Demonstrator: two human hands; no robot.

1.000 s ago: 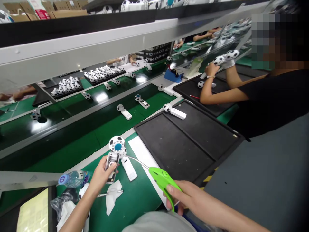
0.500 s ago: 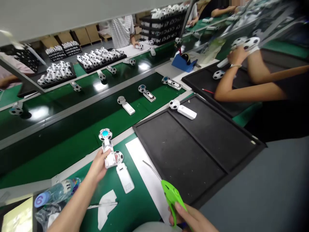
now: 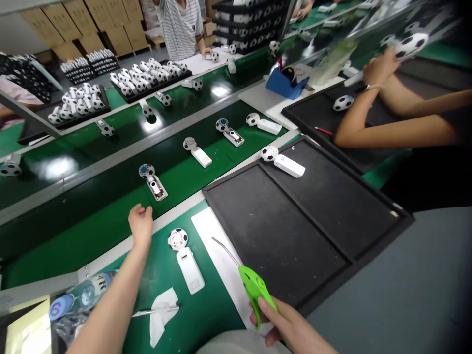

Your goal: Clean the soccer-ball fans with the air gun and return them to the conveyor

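My left hand (image 3: pixel 141 223) hovers by the near edge of the green belt (image 3: pixel 106 221), fingers curled apart and holding nothing. Just beyond it, an opened football-shaped device (image 3: pixel 157 188) lies on the belt with its inside parts showing. My right hand (image 3: pixel 280 319) grips green-handled tweezers or pliers (image 3: pixel 254 287) with a long thin curved metal tip, pointing up and left over white paper (image 3: pixel 217 250). Between my hands, a white device with a football head (image 3: pixel 190 270) lies on the green table. Left of it, a metal tool (image 3: pixel 147 311) rests on a white tissue (image 3: pixel 162 314).
A black tray (image 3: pixel 276 216) with one football device (image 3: pixel 289 165) at its top lies right of centre. At the left are a plastic bottle (image 3: pixel 84 295) and a yellow pad (image 3: pixel 29 329). A co-worker's arms (image 3: pixel 401 118) are at the right; a blue tape dispenser (image 3: pixel 285 84) stands behind.
My left hand has let go of the device with the blue centre and moved up and left. An opened device now lies on the belt beyond it. The green tool has shifted slightly left.
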